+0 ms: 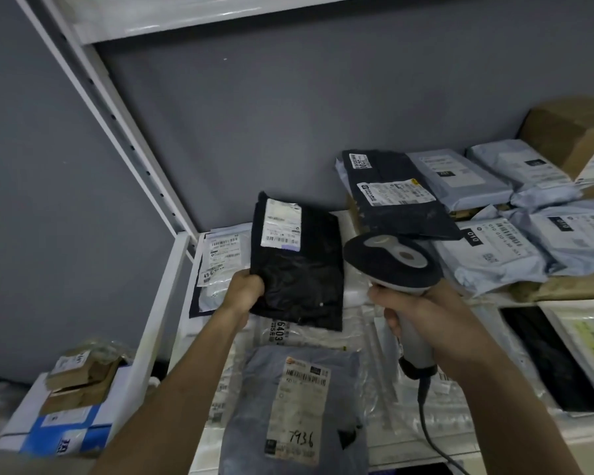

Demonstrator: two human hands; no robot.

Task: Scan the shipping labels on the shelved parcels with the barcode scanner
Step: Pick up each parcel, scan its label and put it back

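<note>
Black poly parcel [299, 265], crinkled, white shipping label [281, 223] at its top, held tilted above the shelf [158, 313]. Left hand [246, 286] grips its lower-left corner, fingers curled round the edge. Right hand [426, 315] wraps the barcode scanner [393, 265] handle, head just right of the parcel. Grey mailers [491, 250] stacked right.
</note>
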